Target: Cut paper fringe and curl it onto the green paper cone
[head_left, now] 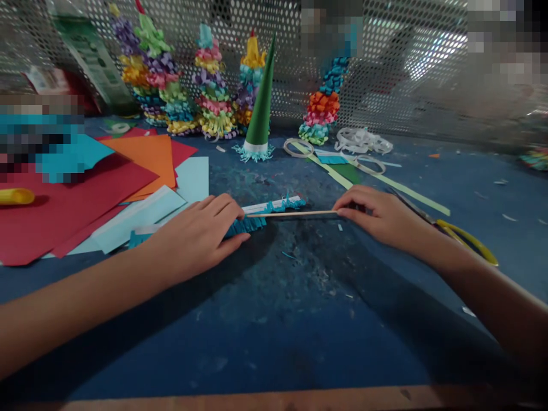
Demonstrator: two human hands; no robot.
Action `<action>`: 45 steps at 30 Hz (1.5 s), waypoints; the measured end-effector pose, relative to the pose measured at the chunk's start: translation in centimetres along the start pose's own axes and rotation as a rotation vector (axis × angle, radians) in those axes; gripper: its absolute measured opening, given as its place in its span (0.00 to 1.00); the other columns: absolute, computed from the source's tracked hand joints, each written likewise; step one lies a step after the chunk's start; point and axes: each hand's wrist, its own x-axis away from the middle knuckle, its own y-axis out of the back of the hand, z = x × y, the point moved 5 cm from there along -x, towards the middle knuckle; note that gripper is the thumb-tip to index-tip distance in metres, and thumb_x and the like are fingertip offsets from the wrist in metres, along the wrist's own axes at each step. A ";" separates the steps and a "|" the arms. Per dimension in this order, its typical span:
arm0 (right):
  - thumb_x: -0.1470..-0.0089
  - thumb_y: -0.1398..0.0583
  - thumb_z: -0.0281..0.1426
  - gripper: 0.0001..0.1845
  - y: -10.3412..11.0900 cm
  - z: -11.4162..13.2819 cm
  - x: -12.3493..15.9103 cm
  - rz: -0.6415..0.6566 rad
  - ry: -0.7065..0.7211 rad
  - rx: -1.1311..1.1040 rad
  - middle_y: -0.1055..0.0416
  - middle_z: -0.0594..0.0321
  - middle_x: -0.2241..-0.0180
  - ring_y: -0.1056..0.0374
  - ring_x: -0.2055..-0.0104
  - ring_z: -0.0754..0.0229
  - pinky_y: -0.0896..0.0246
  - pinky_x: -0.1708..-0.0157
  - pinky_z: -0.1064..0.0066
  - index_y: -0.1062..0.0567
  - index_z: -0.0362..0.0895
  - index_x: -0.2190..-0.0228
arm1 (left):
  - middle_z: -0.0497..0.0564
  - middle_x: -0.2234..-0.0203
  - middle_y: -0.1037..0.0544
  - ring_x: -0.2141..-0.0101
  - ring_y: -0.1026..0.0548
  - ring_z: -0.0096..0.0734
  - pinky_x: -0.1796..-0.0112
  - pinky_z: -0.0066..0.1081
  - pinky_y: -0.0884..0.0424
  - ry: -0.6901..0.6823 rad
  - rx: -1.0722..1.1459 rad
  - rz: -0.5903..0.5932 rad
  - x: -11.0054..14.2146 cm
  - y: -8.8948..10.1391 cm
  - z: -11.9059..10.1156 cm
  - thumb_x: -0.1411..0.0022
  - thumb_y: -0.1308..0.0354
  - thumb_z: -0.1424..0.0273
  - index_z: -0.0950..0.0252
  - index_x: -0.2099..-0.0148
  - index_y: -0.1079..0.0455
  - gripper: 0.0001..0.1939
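Between my two hands a thin wooden stick (295, 214) runs level, just above the table. My right hand (372, 214) pinches the stick's right end between thumb and fingers. The fingers of my left hand (205, 231) are closed on a blue fringed paper strip (250, 226), and the stick's left end meets those fingertips. Part of the strip is hidden under that hand. Behind the stick lies a white strip with curled blue fringe (278, 204). Scissors with yellow handles (468, 240) lie beside my right forearm, which partly covers them.
Coloured paper sheets (85, 200) are piled at the left. A green paper cone (261, 108) with a pale fringe stands behind my hands. Several curly paper cones (212, 85) line the metal mesh (282, 68). Tape rolls (298, 148) and pale green strips (415, 197) lie at the right.
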 end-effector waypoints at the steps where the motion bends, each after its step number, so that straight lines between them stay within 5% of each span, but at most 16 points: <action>1: 0.36 0.44 0.39 0.10 -0.1 -0.2 -0.2 0.000 -0.004 -0.001 0.25 0.58 0.62 0.29 0.60 0.51 0.37 0.60 0.58 0.24 0.50 0.63 | 0.61 0.56 0.26 0.56 0.25 0.50 0.55 0.45 0.28 0.001 0.003 0.019 -0.1 -0.3 0.1 0.26 0.52 0.59 0.69 0.51 0.31 0.18; 10: 0.36 0.42 0.39 0.09 0.5 -1.7 -0.1 -0.022 -0.057 0.016 0.25 0.58 0.61 0.30 0.61 0.52 0.38 0.63 0.60 0.23 0.51 0.63 | 0.59 0.56 0.25 0.56 0.25 0.49 0.53 0.45 0.29 -0.029 -0.025 0.083 -0.3 -0.6 0.6 0.26 0.52 0.61 0.68 0.53 0.30 0.16; 19: 0.43 0.40 0.41 0.12 5.5 -3.9 -0.3 -0.266 -0.154 0.001 0.26 0.57 0.64 0.33 0.65 0.55 0.41 0.63 0.61 0.22 0.47 0.64 | 0.57 0.53 0.23 0.51 0.24 0.47 0.51 0.43 0.30 -0.076 -0.011 -0.037 -4.4 0.3 -1.2 0.25 0.53 0.64 0.66 0.47 0.29 0.15; 25: 0.43 0.40 0.39 0.09 3.2 -4.9 -2.3 -0.195 -0.101 0.011 0.25 0.57 0.64 0.31 0.63 0.54 0.38 0.63 0.61 0.22 0.48 0.66 | 0.53 0.60 0.22 0.59 0.23 0.38 0.59 0.34 0.29 0.137 0.255 -0.068 -6.4 -0.1 1.2 0.29 0.52 0.71 0.66 0.55 0.30 0.10; 29: 0.40 0.41 0.38 0.08 2.0 -4.0 -3.1 -0.167 -0.032 0.018 0.24 0.59 0.63 0.29 0.60 0.52 0.36 0.61 0.60 0.22 0.50 0.65 | 0.51 0.64 0.23 0.65 0.24 0.35 0.64 0.32 0.31 0.181 0.279 -0.113 -5.0 0.9 2.4 0.31 0.51 0.71 0.65 0.57 0.30 0.08; 35: 0.37 0.40 0.36 0.07 2.9 -0.7 -0.8 -0.232 0.024 0.031 0.26 0.60 0.63 0.29 0.61 0.53 0.36 0.62 0.61 0.23 0.49 0.63 | 0.54 0.65 0.24 0.65 0.23 0.42 0.64 0.37 0.29 -0.099 0.039 -0.161 -0.9 1.7 0.3 0.26 0.54 0.67 0.66 0.58 0.30 0.13; 41: 0.36 0.43 0.33 0.08 -0.6 1.7 -1.3 -0.081 0.083 -0.016 0.24 0.58 0.63 0.28 0.58 0.51 0.35 0.58 0.59 0.23 0.47 0.63 | 0.48 0.74 0.24 0.74 0.25 0.32 0.72 0.31 0.32 -0.316 -0.142 -0.417 1.8 2.7 -2.2 0.30 0.43 0.70 0.63 0.63 0.35 0.07; 45: 0.35 0.44 0.32 0.08 -1.8 2.5 -2.1 -0.056 0.105 -0.010 0.24 0.57 0.62 0.28 0.57 0.51 0.36 0.56 0.58 0.24 0.47 0.63 | 0.46 0.73 0.24 0.76 0.27 0.29 0.76 0.31 0.36 -0.269 -0.126 -0.454 2.5 3.9 -1.7 0.29 0.43 0.70 0.62 0.61 0.36 0.06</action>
